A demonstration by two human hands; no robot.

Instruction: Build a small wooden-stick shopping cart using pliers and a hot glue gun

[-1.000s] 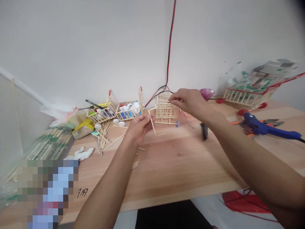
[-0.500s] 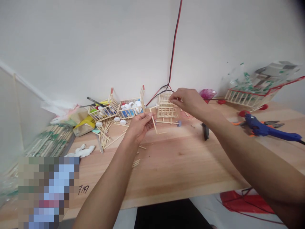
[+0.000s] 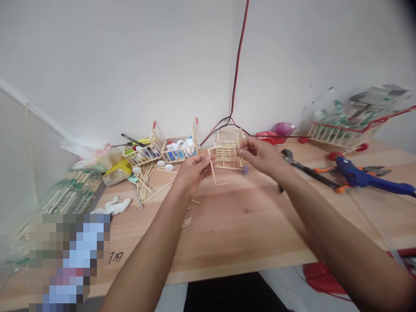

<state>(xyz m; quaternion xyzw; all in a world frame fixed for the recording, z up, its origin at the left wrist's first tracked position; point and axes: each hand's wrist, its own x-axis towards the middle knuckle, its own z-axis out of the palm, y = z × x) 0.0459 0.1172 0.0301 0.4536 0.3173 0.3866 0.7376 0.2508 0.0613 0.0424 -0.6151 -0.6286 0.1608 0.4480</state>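
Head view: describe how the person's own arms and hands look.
The left hand and right hand are ungloved, with slim, ordinary outlines. The left forearm and right forearm are bare, with no sleeve, watch, band or clear marking in view. Rings: none made out, though parts are hidden. Black clothing shows below.

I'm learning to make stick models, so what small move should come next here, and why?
Perhaps bring the thin stick over to the open side of the three-sided frame. The left hand holds that frame with its gap facing the right hand, which seems to pinch the stick at its fingertips, apart from the frame.
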